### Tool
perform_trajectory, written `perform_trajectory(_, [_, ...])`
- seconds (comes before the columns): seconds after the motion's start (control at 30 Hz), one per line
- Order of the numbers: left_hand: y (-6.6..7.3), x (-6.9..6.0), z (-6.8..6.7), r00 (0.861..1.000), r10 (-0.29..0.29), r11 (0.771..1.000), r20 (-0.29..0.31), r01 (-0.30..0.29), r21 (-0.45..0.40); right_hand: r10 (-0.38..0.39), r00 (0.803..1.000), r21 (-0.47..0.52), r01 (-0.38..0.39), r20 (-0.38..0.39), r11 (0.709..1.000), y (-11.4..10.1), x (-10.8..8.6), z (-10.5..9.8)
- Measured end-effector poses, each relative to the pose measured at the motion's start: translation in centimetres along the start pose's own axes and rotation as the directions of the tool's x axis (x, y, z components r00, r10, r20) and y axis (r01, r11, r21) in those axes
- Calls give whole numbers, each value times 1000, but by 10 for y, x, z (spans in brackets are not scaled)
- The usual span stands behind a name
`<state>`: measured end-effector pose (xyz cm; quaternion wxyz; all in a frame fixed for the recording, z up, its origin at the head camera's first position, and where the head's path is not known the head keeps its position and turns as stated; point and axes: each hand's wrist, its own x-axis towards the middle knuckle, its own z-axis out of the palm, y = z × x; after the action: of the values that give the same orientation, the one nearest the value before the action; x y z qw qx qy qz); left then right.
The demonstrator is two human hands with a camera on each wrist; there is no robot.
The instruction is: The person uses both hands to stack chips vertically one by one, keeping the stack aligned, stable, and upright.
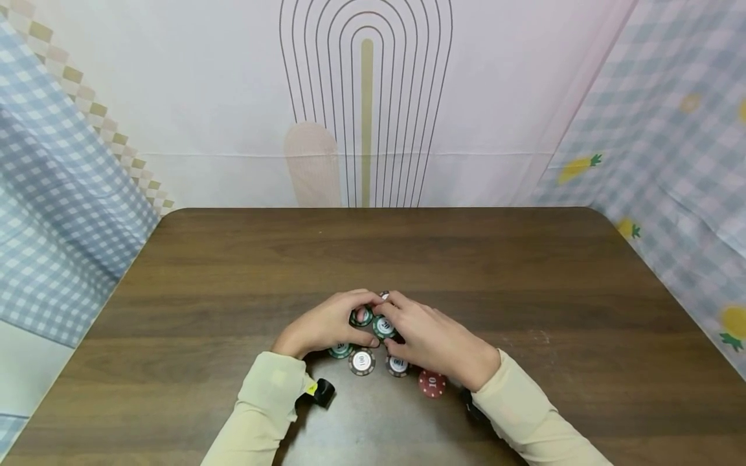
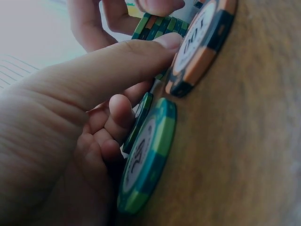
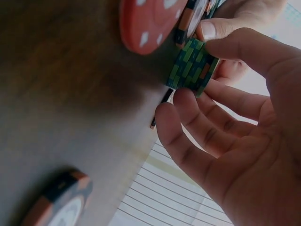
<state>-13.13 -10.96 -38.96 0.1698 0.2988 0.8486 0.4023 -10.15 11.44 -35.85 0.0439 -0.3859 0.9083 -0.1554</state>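
Both hands meet around a stack of green poker chips (image 1: pixel 384 327) marked 20. The right hand (image 1: pixel 434 338) holds the stack between thumb and fingers; in the right wrist view the stacked chips (image 3: pixel 190 66) show their striped edges. My left hand (image 1: pixel 332 321) curves in from the other side, its thumb (image 2: pixel 155 52) against the stack in the left wrist view. Another green chip (image 1: pixel 361 316) sits within the left hand's curve. Close by lie a green chip (image 1: pixel 340 351), two dark chips marked 100, one left (image 1: pixel 362 362) and one right (image 1: pixel 398 366), and a red chip (image 1: pixel 432 384) marked 10.
The brown wooden table (image 1: pixel 233 272) reaches back to a patterned cloth (image 1: pixel 501 97). Beyond the fingers a dark chip (image 1: pixel 384 295) partly shows. Black wrist devices, one at the left wrist (image 1: pixel 323 392), sit under the sleeves.
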Motion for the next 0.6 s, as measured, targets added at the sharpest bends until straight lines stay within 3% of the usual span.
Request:
perform_trajectory(0.43, [0, -1, -1, 1000, -7, 1000, 20, 7, 1, 43, 998, -59, -45, -39, 997, 5, -23, -19])
perform_trajectory(0.6, [-1, -1, 1, 1000, 21, 1000, 19, -21, -10, 62, 998, -94, -65, -28, 993, 9, -38, -25])
